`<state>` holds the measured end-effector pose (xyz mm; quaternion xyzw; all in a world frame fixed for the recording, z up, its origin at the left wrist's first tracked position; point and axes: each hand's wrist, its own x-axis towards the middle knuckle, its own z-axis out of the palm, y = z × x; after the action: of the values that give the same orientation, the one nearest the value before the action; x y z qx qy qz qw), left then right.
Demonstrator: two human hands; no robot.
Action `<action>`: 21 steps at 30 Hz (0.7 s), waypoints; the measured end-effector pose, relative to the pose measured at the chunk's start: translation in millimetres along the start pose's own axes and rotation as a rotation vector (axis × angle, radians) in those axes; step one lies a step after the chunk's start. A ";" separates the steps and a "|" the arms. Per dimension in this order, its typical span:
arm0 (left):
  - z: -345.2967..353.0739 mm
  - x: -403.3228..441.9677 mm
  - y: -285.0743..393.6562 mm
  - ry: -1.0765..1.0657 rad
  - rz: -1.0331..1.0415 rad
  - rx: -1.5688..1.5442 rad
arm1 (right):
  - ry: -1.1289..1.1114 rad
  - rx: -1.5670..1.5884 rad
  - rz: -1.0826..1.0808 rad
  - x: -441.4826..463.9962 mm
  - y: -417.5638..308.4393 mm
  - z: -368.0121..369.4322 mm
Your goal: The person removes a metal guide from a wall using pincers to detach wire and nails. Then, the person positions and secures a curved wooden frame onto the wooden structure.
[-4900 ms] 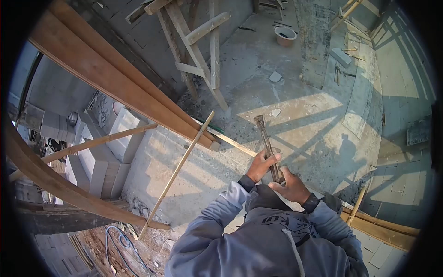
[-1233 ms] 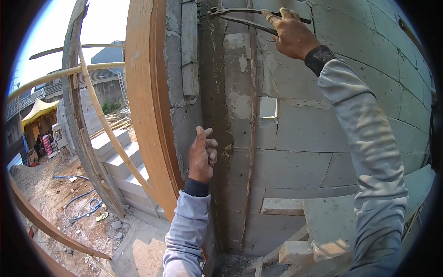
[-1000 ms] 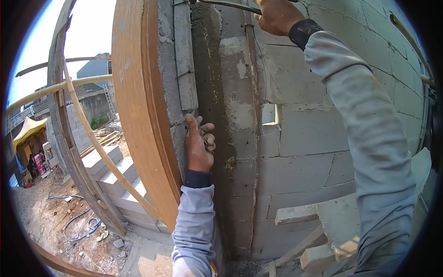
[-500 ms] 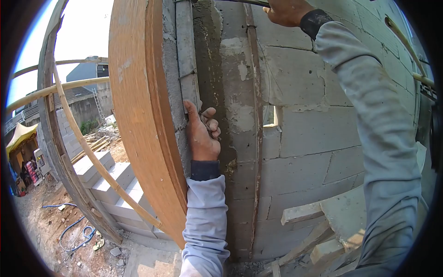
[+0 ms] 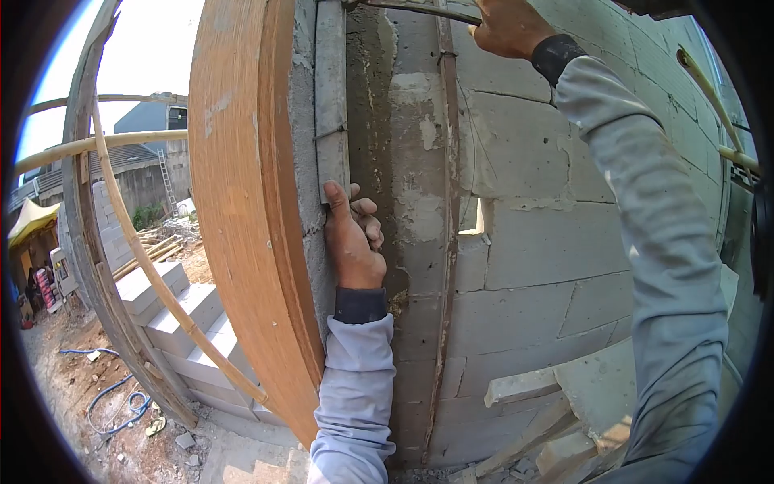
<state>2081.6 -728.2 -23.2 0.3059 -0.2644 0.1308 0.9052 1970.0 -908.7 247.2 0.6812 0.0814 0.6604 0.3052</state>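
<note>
A narrow grey board (image 5: 331,97) stands upright against the column, with a thin wire tied around it. My left hand (image 5: 355,238) is closed on the board's lower end, thumb on its front face and fingers curled at its right edge. At the top of the view, my right hand (image 5: 509,28) grips the end of a thin dark metal bar (image 5: 419,10). The bar runs left to the upper part of the board, where its tip is cut off by the view's edge. Behind the left hand is a strip of darker, damp-looking mortar (image 5: 371,121).
An orange-brown wooden frame (image 5: 242,202) rises just left of the board. A rusty upright rod (image 5: 448,161) stands before the grey block wall (image 5: 556,242). Broken planks (image 5: 524,385) lie at lower right. Bamboo poles (image 5: 145,258) and stacked blocks (image 5: 185,319) are at left.
The view has tilted up slightly, so the wall and board sit lower in it. More of the metal bar shows. Both hands keep their holds.
</note>
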 end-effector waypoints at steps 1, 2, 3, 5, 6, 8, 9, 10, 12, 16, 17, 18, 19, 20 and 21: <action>0.0 0.1 -0.2 -0.007 0.004 0.002 | 0.049 -0.022 -0.032 1.8 3.8 -1.7; -0.2 0.4 -0.4 -0.003 -0.002 0.001 | 0.079 -0.023 -0.037 3.5 5.5 -3.1; -0.6 0.8 -0.5 0.001 -0.008 -0.001 | 0.108 -0.025 -0.042 4.9 7.0 -4.7; -1.8 1.2 -1.2 0.005 -0.014 -0.001 | 0.145 -0.074 -0.062 6.4 4.5 -13.1; -2.1 1.8 -1.4 0.002 -0.012 0.002 | 0.154 -0.122 -0.074 4.8 -2.7 -23.9; -1.9 1.4 -1.7 0.002 -0.020 0.004 | 0.188 -0.203 -0.118 5.6 -5.8 -33.5; -1.8 1.0 -0.6 0.004 -0.027 0.004 | 0.214 -0.236 -0.147 6.6 -4.1 -35.8; -1.3 1.0 0.5 0.007 -0.032 0.002 | 0.244 -0.268 -0.179 8.5 -2.3 -37.2; -1.8 -0.6 1.3 0.006 -0.031 0.018 | 0.213 -0.218 -0.169 10.2 2.6 -34.0; -2.9 0.3 1.6 -0.022 -0.017 0.031 | 0.200 -0.202 -0.138 2.0 2.6 -26.5; -3.8 0.3 1.0 -0.015 -0.018 0.034 | 0.202 -0.195 -0.123 -4.6 -3.7 -27.3; -4.4 0.8 0.0 -0.010 -0.017 0.035 | 0.206 -0.192 -0.110 -12.8 -13.2 -30.4; -3.8 1.6 -0.2 -0.005 -0.014 0.032 | 0.213 -0.190 -0.100 -14.8 -17.9 -33.4; -3.7 1.1 -0.1 -0.010 -0.020 0.031 | 0.197 -0.187 -0.120 -11.9 -14.5 -34.5; -4.1 0.2 0.5 -0.013 -0.027 0.034 | 0.181 -0.182 -0.138 -7.6 -7.6 -34.9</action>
<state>2083.2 -725.1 -25.6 0.3258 -0.2641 0.1210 0.8997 1938.2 -895.8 234.8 0.5813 0.0949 0.7013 0.4016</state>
